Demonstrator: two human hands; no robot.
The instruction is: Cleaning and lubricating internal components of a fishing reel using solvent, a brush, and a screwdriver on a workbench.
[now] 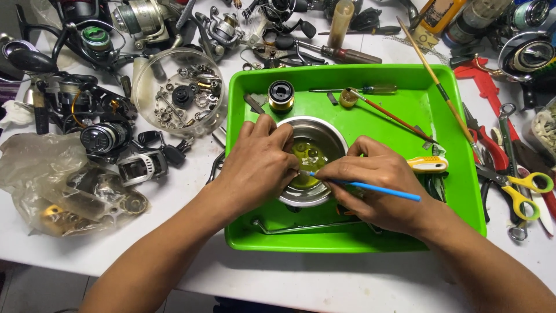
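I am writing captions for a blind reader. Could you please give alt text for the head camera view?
Two hands work over a small metal bowl of yellowish liquid inside a green tray: the left hand pinches a small part above the bowl, and the right hand holds a blue-handled brush to it. Around the tray, fishing reels, tools and a clear dish of small parts crowd the white table.

I see a yellow bottle with a black-and-white printed label at the top edge, right of the green tray. A crumpled clear plastic bag holding metal reel parts lies at far left on my white table.
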